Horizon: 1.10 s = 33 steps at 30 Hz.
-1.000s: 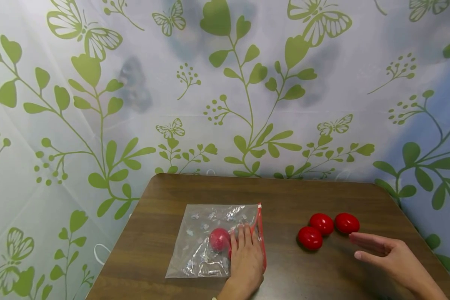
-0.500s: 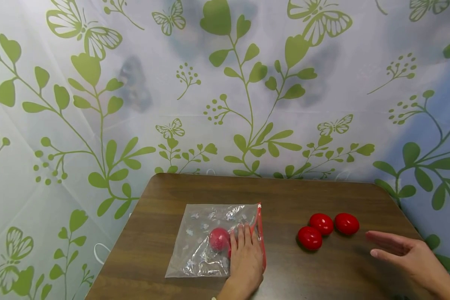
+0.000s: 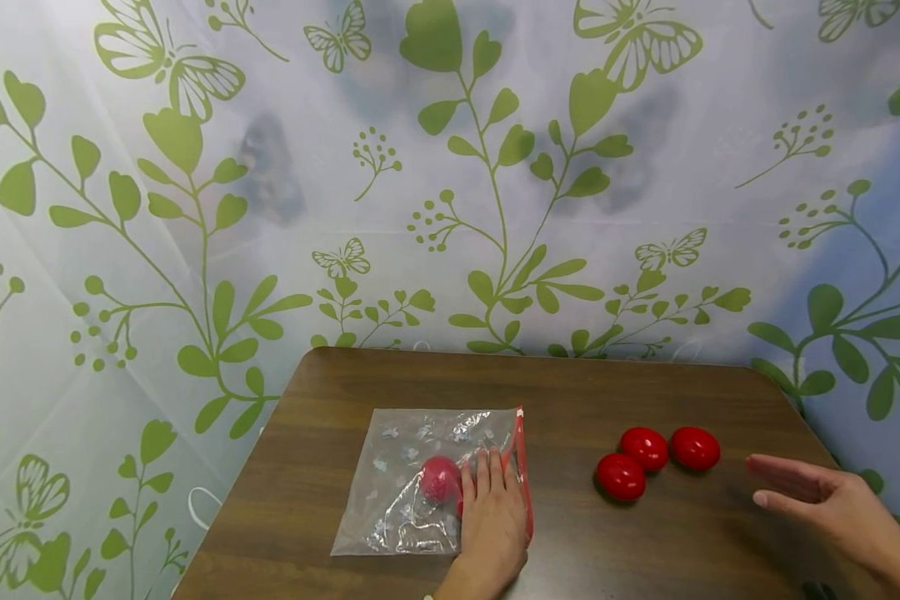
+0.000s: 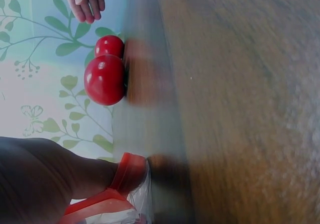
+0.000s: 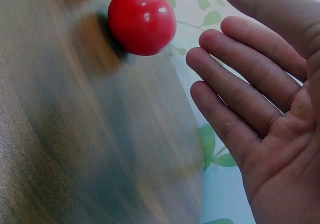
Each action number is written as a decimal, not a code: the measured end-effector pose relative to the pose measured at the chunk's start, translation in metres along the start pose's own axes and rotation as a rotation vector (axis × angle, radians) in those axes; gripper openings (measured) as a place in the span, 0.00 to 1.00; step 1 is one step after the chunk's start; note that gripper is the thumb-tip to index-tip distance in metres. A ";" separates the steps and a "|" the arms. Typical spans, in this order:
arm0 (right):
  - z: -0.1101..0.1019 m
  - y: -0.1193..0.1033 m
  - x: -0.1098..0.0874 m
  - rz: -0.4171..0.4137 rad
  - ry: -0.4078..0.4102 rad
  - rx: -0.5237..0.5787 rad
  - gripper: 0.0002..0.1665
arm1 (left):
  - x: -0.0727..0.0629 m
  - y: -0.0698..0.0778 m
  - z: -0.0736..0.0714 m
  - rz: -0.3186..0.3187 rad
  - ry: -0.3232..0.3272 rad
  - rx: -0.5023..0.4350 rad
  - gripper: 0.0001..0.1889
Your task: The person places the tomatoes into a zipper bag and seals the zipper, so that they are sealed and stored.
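Note:
My left hand (image 3: 492, 517) lies with fingers extended over the right side of a clear zip bag (image 3: 375, 508) printed with small pale figures. In the left wrist view, the bag's red zip strip (image 4: 100, 199) runs close by this hand. Inside the bag sits a round red tomato-like thing (image 3: 439, 479); more red shows at the edge of the left fingers, mostly hidden. My right hand (image 3: 832, 504) hovers at the table's right, fingers extended and thumb apart, holding nothing. Left of it are three glossy red tomatoes (image 3: 695, 449), the nearest also a tomato (image 5: 142, 21) in the right wrist view.
The brown wood-grain table (image 3: 555, 392) has rounded far corners. Behind it hangs a pale cloth (image 3: 307, 167) with green leaves and butterflies. A dark object (image 3: 817, 590) shows at the bottom right edge, partly cut off.
My right hand has drawn away to the right from the tomatoes, its fingers still extended. The left hand, the bag and the tomatoes stay where they were.

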State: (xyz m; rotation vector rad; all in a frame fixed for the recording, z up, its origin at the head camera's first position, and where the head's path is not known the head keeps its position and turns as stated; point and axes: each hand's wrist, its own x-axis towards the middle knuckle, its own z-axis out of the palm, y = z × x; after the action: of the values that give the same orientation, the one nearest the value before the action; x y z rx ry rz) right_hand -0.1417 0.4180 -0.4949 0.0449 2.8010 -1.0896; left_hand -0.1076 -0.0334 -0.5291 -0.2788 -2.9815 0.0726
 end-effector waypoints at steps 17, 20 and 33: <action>0.004 0.012 0.024 -0.022 -0.020 0.029 0.49 | -0.001 0.000 0.000 0.003 0.005 0.004 0.55; 0.008 0.012 0.030 -0.014 -0.013 0.051 0.50 | -0.001 0.000 0.000 0.003 0.007 0.002 0.55; 0.031 0.015 0.054 -0.153 0.095 0.066 0.46 | 0.001 0.001 0.000 -0.004 -0.001 -0.001 0.57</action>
State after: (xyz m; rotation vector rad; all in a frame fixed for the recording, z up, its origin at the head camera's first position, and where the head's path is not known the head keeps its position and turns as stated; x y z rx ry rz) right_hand -0.1901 0.4073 -0.5351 -0.1159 2.8919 -1.2446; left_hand -0.1081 -0.0325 -0.5288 -0.2725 -2.9832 0.0710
